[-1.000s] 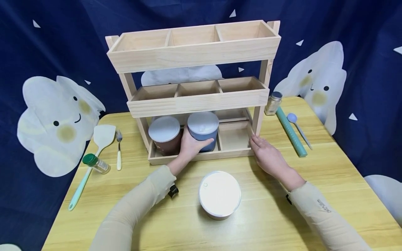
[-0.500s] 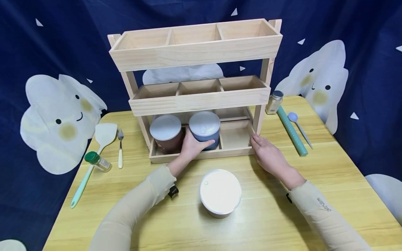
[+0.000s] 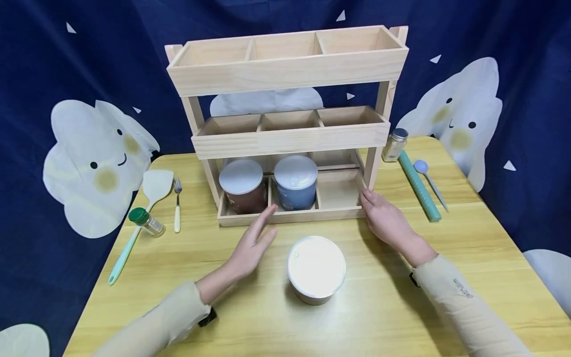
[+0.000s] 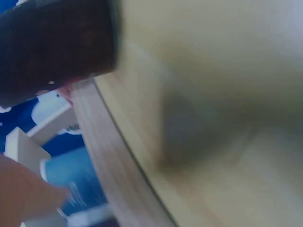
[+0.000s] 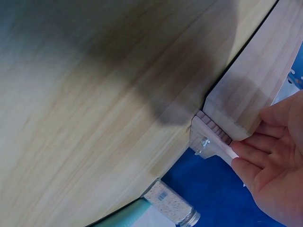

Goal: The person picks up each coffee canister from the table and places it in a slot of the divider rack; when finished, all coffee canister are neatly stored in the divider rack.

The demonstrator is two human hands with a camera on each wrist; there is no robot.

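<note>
My left hand [image 3: 250,248] is off the canisters, its fingers extended in front of the wooden rack's [image 3: 290,141] bottom tier. In that tier, a brown canister [image 3: 247,198] with a white lid sits in the left compartment. Beside it, in the middle compartment, stands a blue canister [image 3: 296,195], also white-lidded. My right hand [image 3: 388,220] holds the rack's lower right front corner; the right wrist view shows its bent fingers [image 5: 251,153] against the wood. A third white-lidded canister [image 3: 315,267] stands on the table between my hands. The left wrist view is blurred.
On the left lie a spatula [image 3: 156,186], a fork [image 3: 177,210] and a green-capped shaker [image 3: 149,223]. To the right are a grey-capped jar [image 3: 394,145], a green stick-shaped box [image 3: 419,186] and a purple spoon [image 3: 430,181]. A dark blue curtain [image 3: 178,20] hangs behind.
My left hand has let go of the blue canister and drawn back toward me and left. The blue canister stays in the middle compartment. My right hand keeps its place at the rack corner.
</note>
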